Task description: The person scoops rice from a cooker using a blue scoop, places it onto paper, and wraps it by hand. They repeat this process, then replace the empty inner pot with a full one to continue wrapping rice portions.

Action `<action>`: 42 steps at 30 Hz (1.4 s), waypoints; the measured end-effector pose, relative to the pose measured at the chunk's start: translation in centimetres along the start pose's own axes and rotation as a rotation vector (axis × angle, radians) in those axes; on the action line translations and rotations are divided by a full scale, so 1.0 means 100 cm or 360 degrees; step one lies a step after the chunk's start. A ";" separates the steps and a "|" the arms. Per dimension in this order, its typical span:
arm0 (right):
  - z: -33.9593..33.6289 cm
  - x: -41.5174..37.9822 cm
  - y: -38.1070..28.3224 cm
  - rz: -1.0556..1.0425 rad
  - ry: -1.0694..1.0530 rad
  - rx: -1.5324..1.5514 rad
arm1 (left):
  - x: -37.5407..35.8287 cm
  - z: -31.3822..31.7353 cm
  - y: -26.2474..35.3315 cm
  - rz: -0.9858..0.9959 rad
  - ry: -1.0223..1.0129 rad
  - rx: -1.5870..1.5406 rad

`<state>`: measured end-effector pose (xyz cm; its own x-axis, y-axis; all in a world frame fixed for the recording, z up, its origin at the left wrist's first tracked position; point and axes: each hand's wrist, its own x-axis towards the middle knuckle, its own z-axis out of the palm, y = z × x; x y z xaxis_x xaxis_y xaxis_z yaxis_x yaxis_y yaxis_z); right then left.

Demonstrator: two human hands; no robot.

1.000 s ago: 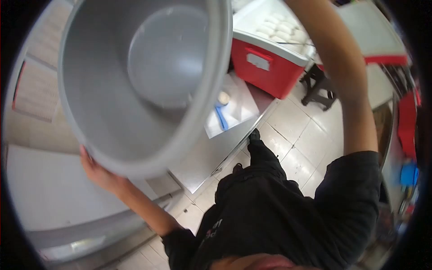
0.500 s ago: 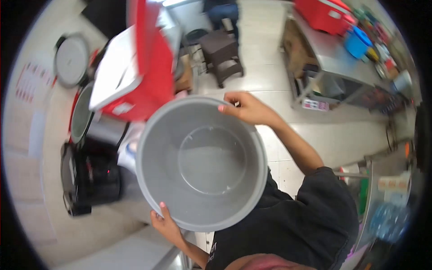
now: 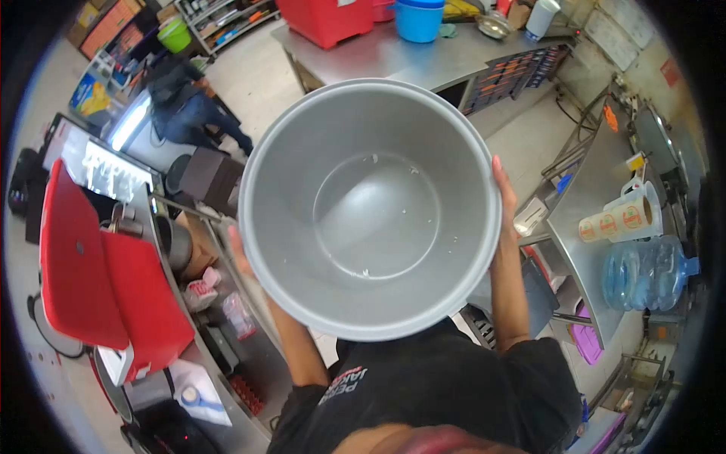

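A large grey rice cooker inner pot [image 3: 370,234] is held up before me, its open mouth facing my head. A few small white bits, like rice grains, stick to its bottom and lower wall. My left hand [image 3: 240,251] grips the pot's left side, with most of its fingers hidden by the wall. On the opposite side, my right hand [image 3: 504,193] presses along the outer wall below the rim, its fingers partly out of sight.
A red cooler [image 3: 125,280] with its lid raised stands at left on a steel table. Ahead are another steel table [image 3: 363,64] and a blue bucket [image 3: 418,21]. A water jug [image 3: 646,272] lies on the right-hand table [image 3: 582,204]. Another person [image 3: 185,106] is at far left.
My view has swung to the right, away from the cooler and the black cooker. My hands have shifted from the pot's far and near rim to its right and left sides.
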<state>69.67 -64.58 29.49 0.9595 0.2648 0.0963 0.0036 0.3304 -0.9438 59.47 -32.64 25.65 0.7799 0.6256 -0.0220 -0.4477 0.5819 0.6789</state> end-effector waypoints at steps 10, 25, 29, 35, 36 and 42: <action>-0.143 0.182 0.051 0.0168 0.0178 0.0198 | 0.215 0.094 -0.168 -0.0194 -0.0599 0.0366; -0.223 0.494 0.104 0.0387 -0.0261 -0.0064 | 0.441 0.160 -0.309 0.0205 -0.0439 0.0528; -0.242 0.535 0.128 0.0348 -0.0327 -0.0187 | 0.452 0.165 -0.326 0.0286 -0.0371 0.0637; -0.283 0.544 0.142 -0.0525 -0.0048 -0.1056 | 0.445 0.096 -0.352 0.0722 0.0349 0.1154; -0.283 0.541 0.127 -0.1009 -0.0042 -0.1349 | 0.410 0.088 -0.339 0.0948 0.0495 0.1072; -0.107 0.468 0.079 -0.1265 -0.0283 -0.0598 | 0.111 -0.067 -0.351 0.0748 0.1515 0.0899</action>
<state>117.61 -59.27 23.18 0.5767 0.2310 0.7836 0.7702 0.1661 -0.6158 80.92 -42.68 -3.37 -0.1505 0.9869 -0.0577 -0.1608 0.0332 0.9864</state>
